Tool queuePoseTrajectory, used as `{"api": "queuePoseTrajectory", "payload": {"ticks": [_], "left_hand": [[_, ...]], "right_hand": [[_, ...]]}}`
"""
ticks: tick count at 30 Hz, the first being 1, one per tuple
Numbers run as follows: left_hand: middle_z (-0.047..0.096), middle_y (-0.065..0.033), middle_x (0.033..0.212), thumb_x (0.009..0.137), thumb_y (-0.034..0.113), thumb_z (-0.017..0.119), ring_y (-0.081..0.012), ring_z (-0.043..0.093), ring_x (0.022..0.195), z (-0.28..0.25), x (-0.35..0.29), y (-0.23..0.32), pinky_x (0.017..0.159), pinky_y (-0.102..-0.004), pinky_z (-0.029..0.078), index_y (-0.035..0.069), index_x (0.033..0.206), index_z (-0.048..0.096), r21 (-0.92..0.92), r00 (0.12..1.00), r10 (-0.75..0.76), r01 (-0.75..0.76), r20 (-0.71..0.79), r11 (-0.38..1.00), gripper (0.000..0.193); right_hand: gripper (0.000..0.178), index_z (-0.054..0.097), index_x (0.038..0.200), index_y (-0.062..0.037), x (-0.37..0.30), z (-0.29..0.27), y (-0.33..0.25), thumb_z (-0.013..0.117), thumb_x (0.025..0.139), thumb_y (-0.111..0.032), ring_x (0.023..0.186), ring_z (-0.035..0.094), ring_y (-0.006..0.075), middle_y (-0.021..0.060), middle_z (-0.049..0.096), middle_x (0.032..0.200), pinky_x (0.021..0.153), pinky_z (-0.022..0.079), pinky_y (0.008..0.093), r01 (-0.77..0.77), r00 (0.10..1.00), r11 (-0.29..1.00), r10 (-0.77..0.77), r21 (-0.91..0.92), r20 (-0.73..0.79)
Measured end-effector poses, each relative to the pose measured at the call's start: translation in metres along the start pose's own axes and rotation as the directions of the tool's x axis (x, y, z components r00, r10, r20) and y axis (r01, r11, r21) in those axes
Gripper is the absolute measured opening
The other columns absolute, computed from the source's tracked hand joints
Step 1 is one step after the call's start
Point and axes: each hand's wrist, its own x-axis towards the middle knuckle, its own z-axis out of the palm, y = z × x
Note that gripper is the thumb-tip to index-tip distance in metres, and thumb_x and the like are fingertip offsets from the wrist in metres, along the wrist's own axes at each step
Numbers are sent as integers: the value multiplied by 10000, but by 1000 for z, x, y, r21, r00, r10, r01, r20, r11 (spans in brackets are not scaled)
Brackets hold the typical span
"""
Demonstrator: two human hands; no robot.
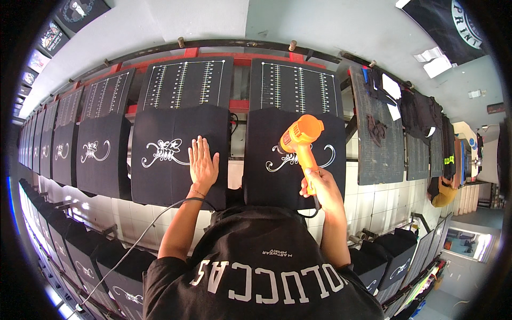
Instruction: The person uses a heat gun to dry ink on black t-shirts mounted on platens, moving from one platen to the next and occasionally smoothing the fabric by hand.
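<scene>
An orange heat gun (302,140) is gripped by its handle in my right hand (324,188). Its nozzle points down and left over the white print on a black T-shirt (266,188), hiding part of that print. My left hand (202,162) lies flat, fingers stretched, on the neighbouring black T-shirt (154,184), covering the right end of its white curling design (162,153). Both shirts are stretched over dark boards marked with white ruled scales. A grey cord (160,216) runs from near my waist out to the lower left.
More boards with printed black shirts (96,165) recede to the left along a red and black rack (234,61). Right of me stands a bare dark board (378,144), with dark cloths and white papers (391,87) at its top. Behind me another row of shirted boards (392,261) runs parallel.
</scene>
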Motion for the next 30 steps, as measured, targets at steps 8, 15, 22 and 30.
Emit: {"api": "queuePoseTrajectory", "payload": {"ticks": [8,15,22,30], "left_hand": [[268,-224,1518,967,317,435,-383,211,1426,-10,-5,1,1164,-489,164,-60,1437,293,-72,993,118,-115,29,991,620],[283,-207,1519,961,317,458,-374,212,1429,-9,-7,-4,1163,-490,166,-54,1433,311,-54,996,83,-82,11,995,618],[295,-235,1508,966,316,454,-390,224,1422,-14,-26,-64,1163,-491,149,-65,1432,314,40,985,-152,156,-85,987,618],[243,-217,1537,1006,371,362,-366,179,1442,-11,-42,-126,1171,-462,139,-45,1456,278,148,917,-362,386,-169,910,619]], "right_hand": [[282,557,990,-30,3,14,-3,586,953,-308,578,595,118,28,582,704,537,477,244,8,996,999,-4,-39,84],[300,559,1004,-30,-1,15,-2,601,944,-322,585,602,118,28,589,708,539,483,244,33,994,998,-26,-59,103],[279,556,1013,-14,-2,-2,0,565,964,-289,575,601,130,43,589,710,533,491,254,15,995,996,-23,-86,-94],[286,544,956,-26,2,-10,6,562,963,-311,584,613,143,49,597,711,545,502,256,41,996,999,-44,-33,-83]]}}
